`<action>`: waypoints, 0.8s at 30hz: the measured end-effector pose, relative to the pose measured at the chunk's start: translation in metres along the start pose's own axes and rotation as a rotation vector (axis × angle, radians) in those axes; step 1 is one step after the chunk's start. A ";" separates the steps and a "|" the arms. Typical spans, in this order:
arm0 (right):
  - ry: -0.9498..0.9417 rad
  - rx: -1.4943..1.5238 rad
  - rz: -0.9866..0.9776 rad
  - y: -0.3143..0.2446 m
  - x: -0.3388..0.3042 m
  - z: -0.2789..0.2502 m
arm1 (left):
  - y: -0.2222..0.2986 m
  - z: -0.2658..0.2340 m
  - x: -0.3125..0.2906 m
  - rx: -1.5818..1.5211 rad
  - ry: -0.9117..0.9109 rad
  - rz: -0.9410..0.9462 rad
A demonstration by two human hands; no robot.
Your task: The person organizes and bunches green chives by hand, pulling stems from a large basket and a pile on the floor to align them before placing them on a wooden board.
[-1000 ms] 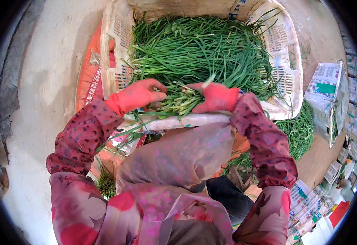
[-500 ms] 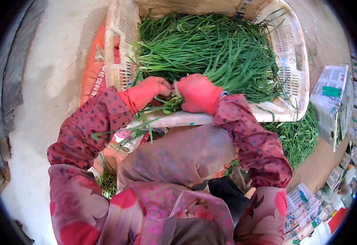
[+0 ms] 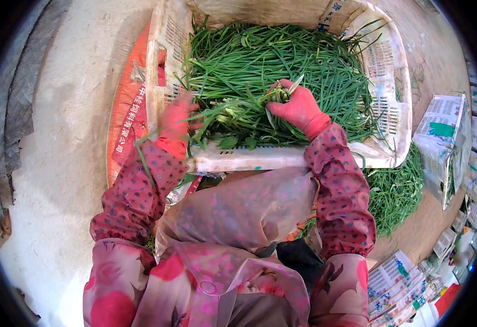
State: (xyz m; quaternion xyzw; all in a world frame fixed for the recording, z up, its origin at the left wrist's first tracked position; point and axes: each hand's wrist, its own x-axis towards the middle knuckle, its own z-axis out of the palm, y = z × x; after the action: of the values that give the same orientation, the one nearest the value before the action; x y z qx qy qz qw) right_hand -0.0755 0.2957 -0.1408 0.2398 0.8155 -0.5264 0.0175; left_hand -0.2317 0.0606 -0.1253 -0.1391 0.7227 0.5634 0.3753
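Note:
Long, thin green leaves like chives (image 3: 271, 57) fill a white plastic crate (image 3: 249, 159) in front of me. My right hand (image 3: 302, 109), in a red glove, is closed on a bunch of green stems (image 3: 278, 94), cut ends toward the left. A pale pointed sliver (image 3: 297, 83) sticks up by its fingers; I cannot tell whether it is a blade or a leaf. My left hand (image 3: 176, 121), also red-gloved, is at the crate's near left corner, its fingers smeared by motion. Loose green strands (image 3: 145, 163) trail beside it over the left sleeve.
An orange printed sack (image 3: 123, 122) lies against the crate's left side. More greens (image 3: 396, 193) are heaped on the floor at the right. Beyond them stands a printed box (image 3: 440, 122), with stacked printed sheets (image 3: 399, 280) at lower right. A brown sheet (image 3: 260, 12) lines the crate's far wall.
My hands were together over the crate's near edge and have parted. The right moved up and right over the greens with the bunch; the left moved left.

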 end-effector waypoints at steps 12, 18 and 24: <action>-0.020 -0.057 -0.085 -0.010 -0.004 0.011 | 0.012 0.045 0.010 0.265 -0.648 -0.089; -0.154 -0.071 -0.305 -0.049 -0.025 0.006 | 0.015 0.075 -0.019 0.086 -0.599 -0.084; -0.050 -0.332 -0.431 -0.063 -0.052 0.003 | 0.031 0.081 -0.026 0.218 -0.571 -0.203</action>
State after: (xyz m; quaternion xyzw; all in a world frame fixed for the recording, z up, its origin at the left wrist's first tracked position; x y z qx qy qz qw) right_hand -0.0558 0.2527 -0.0743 0.0416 0.9223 -0.3827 -0.0355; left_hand -0.2016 0.1393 -0.0917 -0.0057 0.6267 0.4586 0.6300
